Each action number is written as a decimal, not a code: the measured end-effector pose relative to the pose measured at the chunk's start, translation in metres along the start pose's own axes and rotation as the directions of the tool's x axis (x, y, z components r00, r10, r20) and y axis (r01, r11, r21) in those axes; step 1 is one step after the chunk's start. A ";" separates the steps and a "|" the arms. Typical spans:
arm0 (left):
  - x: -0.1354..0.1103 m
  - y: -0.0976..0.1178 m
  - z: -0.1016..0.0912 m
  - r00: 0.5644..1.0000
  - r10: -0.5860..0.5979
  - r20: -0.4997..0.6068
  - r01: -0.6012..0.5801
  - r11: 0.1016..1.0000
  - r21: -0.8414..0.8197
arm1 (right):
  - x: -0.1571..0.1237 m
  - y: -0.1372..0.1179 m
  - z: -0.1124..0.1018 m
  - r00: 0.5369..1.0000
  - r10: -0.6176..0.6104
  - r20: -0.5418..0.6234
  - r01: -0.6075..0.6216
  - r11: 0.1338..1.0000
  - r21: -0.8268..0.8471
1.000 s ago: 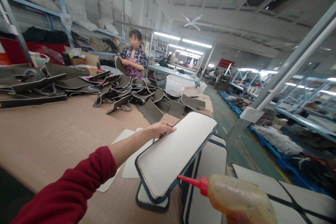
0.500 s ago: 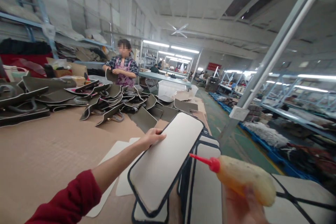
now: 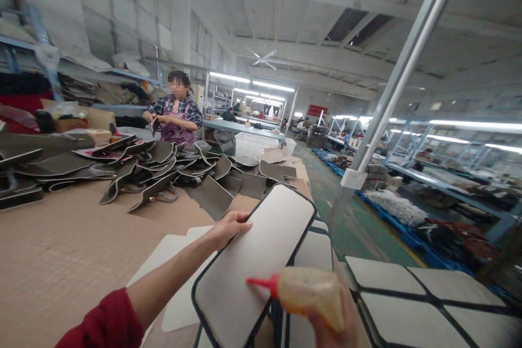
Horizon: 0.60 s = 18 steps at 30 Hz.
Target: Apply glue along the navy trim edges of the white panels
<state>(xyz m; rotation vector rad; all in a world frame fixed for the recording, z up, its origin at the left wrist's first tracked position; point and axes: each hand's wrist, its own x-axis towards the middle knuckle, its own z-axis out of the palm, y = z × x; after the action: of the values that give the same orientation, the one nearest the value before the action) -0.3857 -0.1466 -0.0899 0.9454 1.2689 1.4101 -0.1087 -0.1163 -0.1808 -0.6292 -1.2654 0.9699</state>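
Observation:
My left hand (image 3: 232,227) grips the long edge of a white rounded panel with a dark border (image 3: 261,253), thumb on its face. The panel is tilted above other panels. In my right hand (image 3: 332,315) is a squeeze bottle (image 3: 312,291) of yellowish liquid with a red nozzle, held almost level. Its tip lies over the lower part of the panel; whether it touches the surface I cannot tell. More dark-edged panels (image 3: 312,253) lie underneath, partly hidden. Plain white sheets (image 3: 179,299) rest on the table below my left forearm.
Olive-green bag pieces (image 3: 212,196) are heaped across the brown-covered table (image 3: 81,250). Behind the heap a person (image 3: 177,111) in an apron handles a piece. Bordered panels (image 3: 408,310) lie at lower right. A metal post (image 3: 391,98) rises beside the aisle.
My right hand has brought the bottle left and down, so its red nozzle is now over the panel. My left hand still holds the panel. The whole view has shifted slightly.

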 end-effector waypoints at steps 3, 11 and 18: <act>0.002 -0.001 0.001 0.998 0.061 -0.029 -0.059 0.997 0.051 | -0.019 0.006 0.007 0.998 0.057 0.013 -0.057 0.998 0.026; -0.002 -0.003 0.010 0.999 0.051 0.004 -0.051 0.996 0.069 | 0.104 -0.013 0.005 0.968 -0.036 -0.250 0.033 0.999 -0.019; 0.008 -0.005 0.005 0.997 0.063 -0.036 -0.060 0.996 0.060 | -0.008 -0.006 0.035 0.992 0.113 -0.061 -0.112 0.994 0.018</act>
<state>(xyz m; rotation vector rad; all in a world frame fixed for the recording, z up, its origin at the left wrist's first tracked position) -0.3819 -0.1377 -0.0945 1.0093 1.3258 1.4513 -0.1409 -0.1297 -0.1722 -0.7207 -1.1774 1.0440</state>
